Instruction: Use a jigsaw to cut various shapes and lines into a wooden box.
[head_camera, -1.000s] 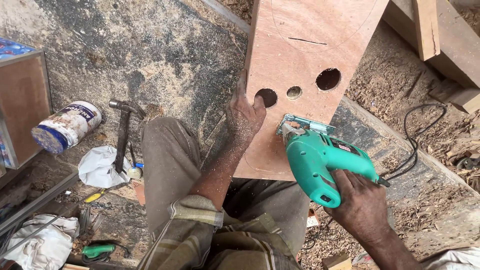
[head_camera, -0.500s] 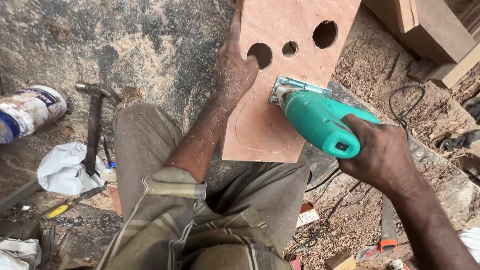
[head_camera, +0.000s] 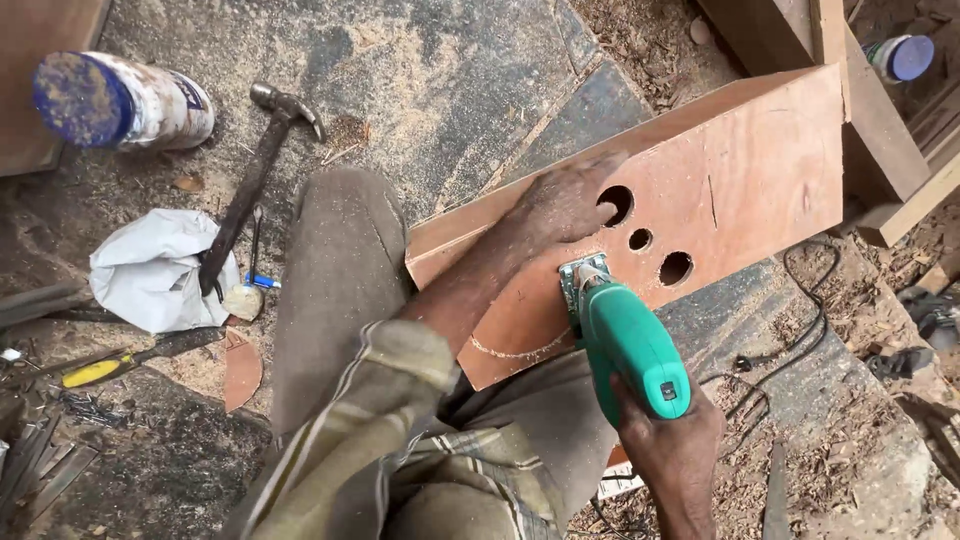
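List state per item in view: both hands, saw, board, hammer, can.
Left hand: pressed flat on the board.
Right hand: gripping the saw.
Green handheld jigsaw: base plate on the board.
Reddish plywood board: tilted, three round holes drilled.
Steel claw hammer: lying on the floor.
Blue-lidded white can: on its side.

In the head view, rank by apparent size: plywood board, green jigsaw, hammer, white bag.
1. plywood board, clearly largest.
2. white bag.
3. green jigsaw and hammer: too alike to rank; the jigsaw sits nearer the camera.

A woodworking workshop: sawdust-strewn floor (head_camera: 450, 80), hammer (head_camera: 250, 180), timber offcuts (head_camera: 880, 110).
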